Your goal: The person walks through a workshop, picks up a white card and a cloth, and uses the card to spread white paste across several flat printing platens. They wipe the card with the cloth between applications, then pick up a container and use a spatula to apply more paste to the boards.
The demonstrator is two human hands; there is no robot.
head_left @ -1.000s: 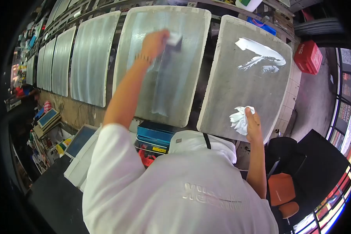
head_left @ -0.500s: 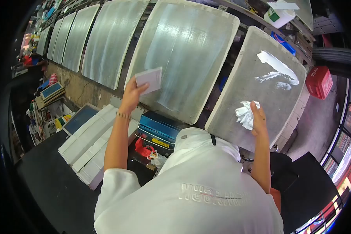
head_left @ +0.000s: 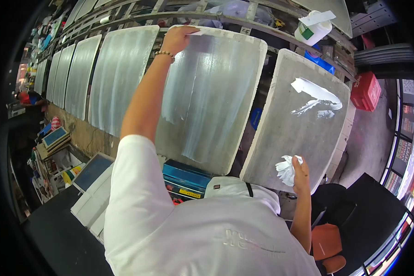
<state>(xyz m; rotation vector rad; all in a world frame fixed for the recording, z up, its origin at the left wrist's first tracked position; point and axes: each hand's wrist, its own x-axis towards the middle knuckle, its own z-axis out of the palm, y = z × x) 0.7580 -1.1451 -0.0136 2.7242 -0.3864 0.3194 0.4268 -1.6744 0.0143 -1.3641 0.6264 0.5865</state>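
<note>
My left hand (head_left: 176, 40) is stretched to the far edge of a large grey panel (head_left: 211, 92) with pale streaks. Its fingers are closed on a pale flat rectangular card (head_left: 197, 33), seen almost edge-on and mostly hidden by the hand. Whether the card touches the panel I cannot tell. Over the near part of the panel on the right (head_left: 267, 124), my right hand (head_left: 301, 175) grips a crumpled white tissue (head_left: 286, 170). A thick smear of white paste (head_left: 322, 95) lies on the far half of that same panel.
More streaked panels (head_left: 119, 78) stand in a row to the left. A white tub (head_left: 313, 32) with a flat piece on top stands at the back right, near a red crate (head_left: 366, 91). A blue toolbox (head_left: 187, 175) and white boxes (head_left: 93, 200) are close to my body.
My left hand has moved from the panel's near left side to its far edge, still holding the card. My right hand keeps the tissue over the right panel. The view has shifted.
</note>
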